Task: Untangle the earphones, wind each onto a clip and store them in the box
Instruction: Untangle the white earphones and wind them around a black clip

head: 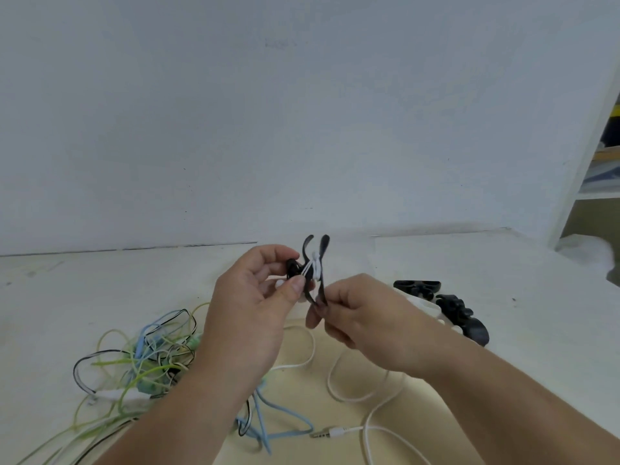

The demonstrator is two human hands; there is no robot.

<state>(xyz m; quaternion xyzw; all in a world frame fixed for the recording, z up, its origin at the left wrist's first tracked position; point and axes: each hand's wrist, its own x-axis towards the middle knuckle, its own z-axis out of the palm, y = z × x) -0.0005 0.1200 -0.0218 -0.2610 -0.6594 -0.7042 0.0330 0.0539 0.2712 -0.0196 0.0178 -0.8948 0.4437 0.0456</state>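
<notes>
we hold a black two-pronged plastic clip [322,246] up above the white table [84,280], with a few turns of thin white earphone cable [314,266] round its middle. left hand [255,307] pinches clip and cable between thumb and fingers; the black part under its fingertips is hard to make out. right hand [365,327] pinches the clip's lower ends, fingers curled, tips blurred. the rest of the white cable drops behind the hands and loops on a cream flat surface [302,414], half hidden by both forearms; we cannot tell what that is. white jack plug [335,432] lies there. left: tangle of green, blue and black-and-white cables [144,357], cut off at the bottom edge. right: spare black clips [464,322] and a white clip [424,305], partly behind the right wrist. shelf [604,156] cut off at the right edge
</notes>
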